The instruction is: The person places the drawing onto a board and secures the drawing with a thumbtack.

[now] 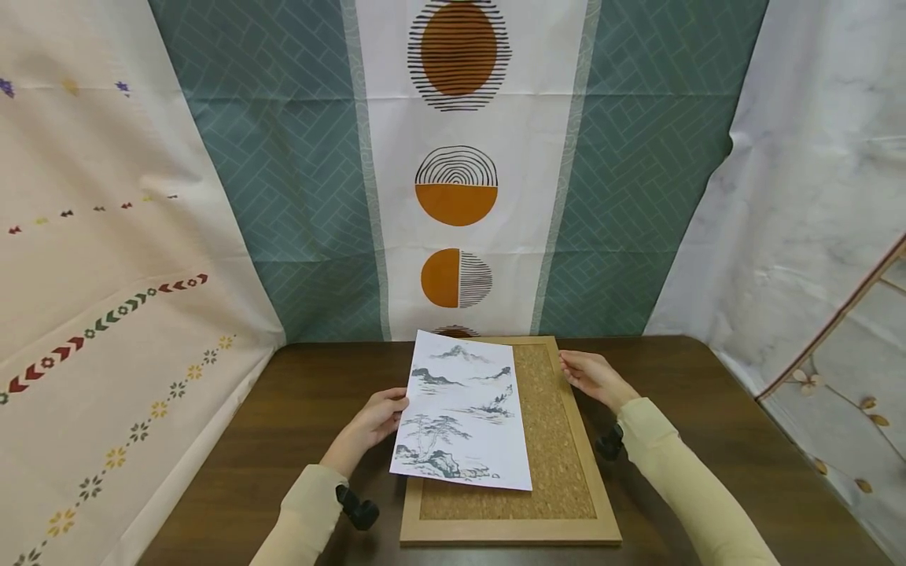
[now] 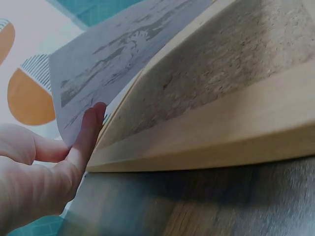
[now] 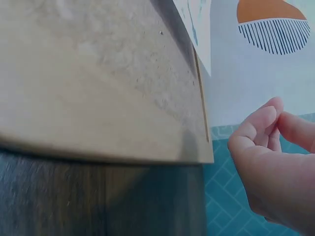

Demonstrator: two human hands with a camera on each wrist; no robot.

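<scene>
A white paper sheet (image 1: 460, 409) printed with an ink-style landscape of mountains and trees lies tilted over the left part of a wood-framed cork board (image 1: 555, 440). My left hand (image 1: 382, 413) pinches the sheet's left edge between thumb and fingers. In the left wrist view the sheet (image 2: 118, 59) stands raised above the board's frame, bending at the hand. Beside the board's upper right corner is my right hand (image 1: 594, 376), fingers curled and thumb meeting the fingertips. In the right wrist view no object shows in that right hand (image 3: 270, 152).
The board lies on a dark brown wooden table (image 1: 311, 401). Behind hangs a green and white cloth (image 1: 304, 173) with orange circles. Light patterned cloths drape at the left (image 1: 106, 314) and right. Dark wrist cameras sit under both sleeves.
</scene>
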